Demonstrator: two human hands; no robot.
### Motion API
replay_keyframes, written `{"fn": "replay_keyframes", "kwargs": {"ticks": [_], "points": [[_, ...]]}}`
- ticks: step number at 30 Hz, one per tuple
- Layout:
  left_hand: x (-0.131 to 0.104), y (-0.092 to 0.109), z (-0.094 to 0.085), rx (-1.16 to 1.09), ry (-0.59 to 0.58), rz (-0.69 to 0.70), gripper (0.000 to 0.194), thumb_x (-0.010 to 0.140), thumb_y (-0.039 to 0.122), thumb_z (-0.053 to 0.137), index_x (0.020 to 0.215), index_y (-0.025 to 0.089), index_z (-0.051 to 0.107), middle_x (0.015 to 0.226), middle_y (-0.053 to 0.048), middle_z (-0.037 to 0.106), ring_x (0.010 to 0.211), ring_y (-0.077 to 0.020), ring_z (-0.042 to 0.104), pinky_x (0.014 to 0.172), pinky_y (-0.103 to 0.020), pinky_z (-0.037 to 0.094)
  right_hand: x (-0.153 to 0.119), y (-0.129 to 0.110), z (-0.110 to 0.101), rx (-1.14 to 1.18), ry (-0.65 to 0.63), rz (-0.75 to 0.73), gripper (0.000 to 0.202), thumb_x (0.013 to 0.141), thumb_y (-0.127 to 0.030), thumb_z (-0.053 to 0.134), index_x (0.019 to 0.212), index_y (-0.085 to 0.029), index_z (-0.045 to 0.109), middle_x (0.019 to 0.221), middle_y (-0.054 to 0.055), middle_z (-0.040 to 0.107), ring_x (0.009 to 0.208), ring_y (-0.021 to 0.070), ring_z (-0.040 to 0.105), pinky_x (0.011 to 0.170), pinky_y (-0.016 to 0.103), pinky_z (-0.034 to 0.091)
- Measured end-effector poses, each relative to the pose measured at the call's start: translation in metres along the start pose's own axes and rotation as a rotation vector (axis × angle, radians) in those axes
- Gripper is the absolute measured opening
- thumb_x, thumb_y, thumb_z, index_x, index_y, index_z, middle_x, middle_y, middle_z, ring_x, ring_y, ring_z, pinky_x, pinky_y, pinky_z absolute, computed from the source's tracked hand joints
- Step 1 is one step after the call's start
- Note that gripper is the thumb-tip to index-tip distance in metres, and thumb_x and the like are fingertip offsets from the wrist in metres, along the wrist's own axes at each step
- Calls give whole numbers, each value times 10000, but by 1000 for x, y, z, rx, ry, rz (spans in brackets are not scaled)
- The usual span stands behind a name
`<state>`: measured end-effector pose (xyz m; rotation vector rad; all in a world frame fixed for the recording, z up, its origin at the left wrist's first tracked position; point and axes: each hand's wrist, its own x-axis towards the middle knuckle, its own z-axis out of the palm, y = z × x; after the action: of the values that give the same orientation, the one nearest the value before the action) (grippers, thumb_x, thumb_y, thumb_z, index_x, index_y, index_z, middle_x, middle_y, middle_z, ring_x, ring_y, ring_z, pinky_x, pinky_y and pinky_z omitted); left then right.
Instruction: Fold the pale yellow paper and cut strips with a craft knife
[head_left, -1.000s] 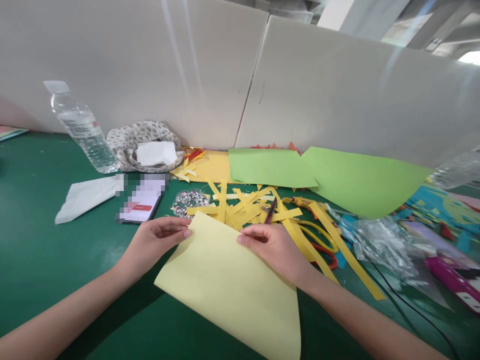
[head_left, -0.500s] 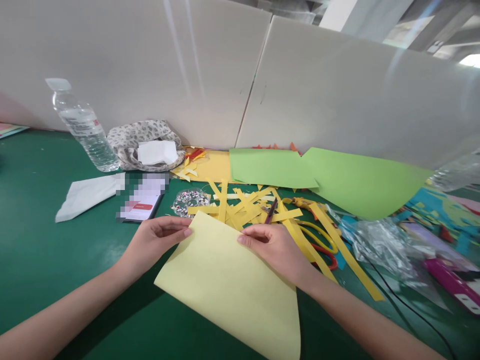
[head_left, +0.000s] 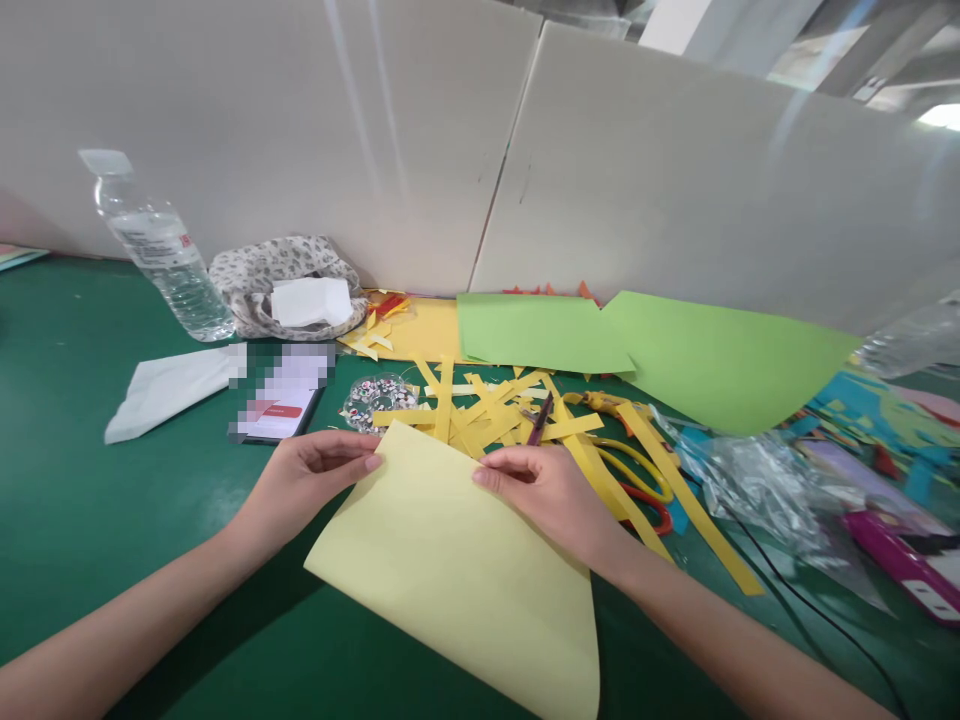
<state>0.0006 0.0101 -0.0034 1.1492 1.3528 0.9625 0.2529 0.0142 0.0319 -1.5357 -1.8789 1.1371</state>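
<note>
A person's two bare hands hold a pale yellow sheet of paper over a green table. The landmark is the pile of bright yellow paper strips: the sheet is on the wearer's side of it, its far corner reaching the pile's near edge. The left hand pinches the sheet's left edge between thumb and fingers; the right hand pinches the right-hand edge the same way, the far corner between them.

The step in hand seems to be steadying or lining up the sheet. Moving it from here would probably call for a light, even pinch on both sides, lest it crease.

The sheet looks smooth, plain and unmarked, bowing toward a rounded near right end. Whether it is doubled over cannot be told.

Left of the pile is a phone; behind it, green paper; to its right, yellow and red loop handles.
</note>
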Motion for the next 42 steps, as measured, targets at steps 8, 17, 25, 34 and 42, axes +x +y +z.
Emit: {"fn": "replay_keyframes", "kwargs": {"ticks": [8,17,25,34,42], "points": [[-1,3,1,12,23,15,256,637,398,746,821,224,712,850,-30,740,815,-197,684,736,-265,557,-1,3,0,-6,-8,-8,233,805,-399,570,785,-203,694,788,12,713,750,194,647,624,277,476],[-1,1,0,4,-2,24,235,652,385,744,810,217,697,833,-8,731,793,-165,671,704,-218,535,-1,-1,-4,-186,32,-160,205,849,-320,539,825,-215,714,843,14,711,771,169,645,689,289,480],[1,2,1,37,-15,-7,231,652,391,742,794,215,693,828,-2,725,784,-154,650,677,-200,502,1,0,-4,-281,4,-214,145,824,-255,578,767,-230,709,763,-21,703,680,130,619,651,254,448],[3,9,-6,-223,-131,-193,415,696,490,678,957,167,677,959,-84,717,837,-207,662,681,-247,526,1,5,-7,-165,149,-95,249,842,-379,523,739,-205,669,741,0,689,671,175,617,571,277,437],[2,9,-4,-110,-213,-191,396,645,372,755,973,175,653,1008,-67,707,894,-224,655,753,-277,515,-2,2,-5,-52,235,-106,189,804,-366,587,769,-219,700,800,4,720,715,180,658,643,286,500]]}}
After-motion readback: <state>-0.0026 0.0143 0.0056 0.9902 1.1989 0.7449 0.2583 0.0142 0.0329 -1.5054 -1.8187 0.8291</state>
